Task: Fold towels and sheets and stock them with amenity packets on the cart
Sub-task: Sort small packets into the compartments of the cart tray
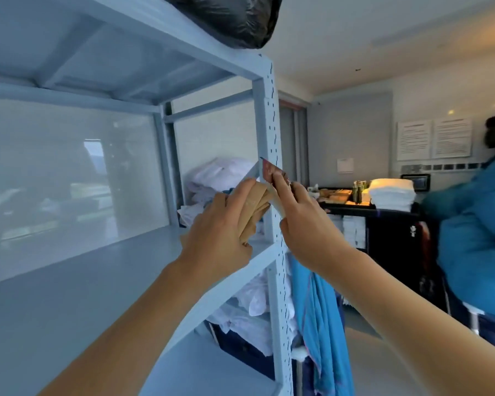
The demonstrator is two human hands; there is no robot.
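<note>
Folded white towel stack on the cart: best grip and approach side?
Clamp the white towel stack at its two short ends, coming from above. It sits squarely on the cart top with bottles close on its left, so a sideways reach is cramped.

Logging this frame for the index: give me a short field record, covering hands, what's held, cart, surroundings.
left hand: grips a bundle of tan packets
right hand: pinches one packet with a reddish end, above the bundle
shelf: grey metal rack, hands in front of its post
cart: dark, across the room, with white folded towels on top
other person: blue jacket, at right, blurred
</note>
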